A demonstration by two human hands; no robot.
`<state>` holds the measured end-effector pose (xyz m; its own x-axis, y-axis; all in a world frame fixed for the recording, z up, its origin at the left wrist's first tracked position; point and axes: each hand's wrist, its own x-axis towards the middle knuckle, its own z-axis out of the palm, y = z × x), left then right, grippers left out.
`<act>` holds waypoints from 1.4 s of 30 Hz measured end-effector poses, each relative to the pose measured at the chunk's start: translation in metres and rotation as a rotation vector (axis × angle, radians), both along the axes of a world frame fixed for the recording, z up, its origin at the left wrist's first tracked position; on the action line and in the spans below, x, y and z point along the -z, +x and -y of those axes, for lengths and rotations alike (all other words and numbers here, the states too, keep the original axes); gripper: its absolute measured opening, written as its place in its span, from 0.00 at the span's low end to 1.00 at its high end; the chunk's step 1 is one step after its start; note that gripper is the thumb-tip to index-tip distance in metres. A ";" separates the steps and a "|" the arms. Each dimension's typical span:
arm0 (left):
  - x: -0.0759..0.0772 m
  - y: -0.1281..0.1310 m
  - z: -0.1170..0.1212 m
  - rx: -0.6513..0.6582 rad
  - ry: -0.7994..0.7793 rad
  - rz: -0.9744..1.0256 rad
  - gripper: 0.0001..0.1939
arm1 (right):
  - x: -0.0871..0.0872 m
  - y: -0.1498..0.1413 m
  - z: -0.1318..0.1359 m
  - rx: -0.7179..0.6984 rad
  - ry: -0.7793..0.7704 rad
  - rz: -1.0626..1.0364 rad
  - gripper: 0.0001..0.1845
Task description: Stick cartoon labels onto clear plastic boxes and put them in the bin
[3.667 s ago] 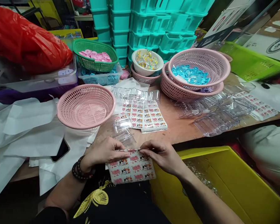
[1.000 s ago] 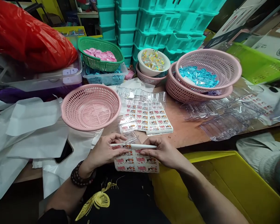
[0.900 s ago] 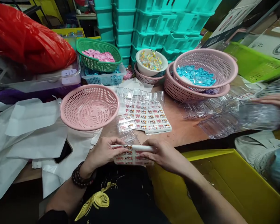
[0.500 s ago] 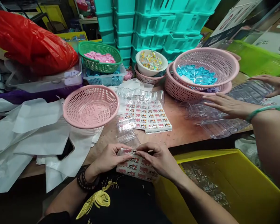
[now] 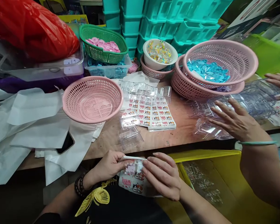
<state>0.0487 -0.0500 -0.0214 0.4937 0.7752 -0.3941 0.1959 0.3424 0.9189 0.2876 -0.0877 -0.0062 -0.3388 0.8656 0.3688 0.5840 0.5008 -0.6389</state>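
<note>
A sheet of cat stickers (image 5: 127, 184) hangs in front of my body, its top edge bent over into a white roll. My left hand (image 5: 112, 166) pinches that edge at its left end, thumb in front. The fingers of my right hand (image 5: 164, 175) close over the sheet's right part and hide some of it. On the table ahead lie a small clear plastic tray (image 5: 130, 138) and another tray with stickers on it (image 5: 129, 119). Beyond my right hand is a stack of sticker sheets (image 5: 163, 119), partly covered by clear trays (image 5: 146, 90).
A pink basket (image 5: 93, 116) stands left of the stickers, beside loose white backing paper (image 5: 42, 133) and a phone (image 5: 68, 143). On the right, a co-worker's hand (image 5: 240, 121) rests over clear plastic trays (image 5: 247, 98). Below is a yellow bin (image 5: 235, 186).
The sheet's top edge has been bent back, and my right fingers have shifted from a pinch to lying over its face. The co-worker's near hand has spread over the trays. The view has shifted slightly.
</note>
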 end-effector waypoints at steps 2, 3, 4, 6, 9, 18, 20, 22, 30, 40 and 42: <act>-0.002 -0.004 0.002 0.019 0.150 -0.096 0.19 | -0.013 -0.005 -0.007 0.068 -0.063 -0.157 0.07; -0.003 -0.006 0.003 0.024 0.224 -0.127 0.17 | -0.020 -0.007 -0.015 0.113 -0.125 -0.237 0.09; -0.004 -0.009 0.004 0.029 0.301 -0.137 0.16 | -0.026 -0.009 -0.025 0.148 -0.225 -0.307 0.10; -0.003 -0.014 0.007 0.054 0.465 -0.107 0.12 | -0.035 -0.011 -0.049 0.151 -0.508 -0.395 0.14; 0.000 -0.021 0.010 0.094 0.714 -0.046 0.11 | -0.033 -0.015 -0.079 0.047 -0.884 -0.402 0.20; 0.005 -0.028 0.012 0.108 0.917 -0.199 0.12 | -0.018 -0.029 -0.102 -0.033 -1.029 -0.236 0.25; 0.006 -0.029 0.011 0.117 0.920 -0.207 0.13 | -0.019 -0.028 -0.105 -0.043 -0.992 -0.194 0.24; 0.007 -0.029 0.011 0.125 0.921 -0.214 0.13 | -0.018 -0.026 -0.107 -0.052 -0.964 -0.178 0.23; 0.012 -0.027 0.011 0.112 0.919 -0.206 0.15 | -0.011 -0.027 -0.106 -0.080 -0.958 -0.216 0.21; 0.008 -0.016 0.006 0.172 0.860 -0.354 0.14 | -0.015 -0.037 -0.097 0.036 -0.693 0.109 0.12; 0.006 -0.015 0.005 0.158 0.855 -0.402 0.13 | -0.019 -0.039 -0.091 0.122 -0.581 0.254 0.09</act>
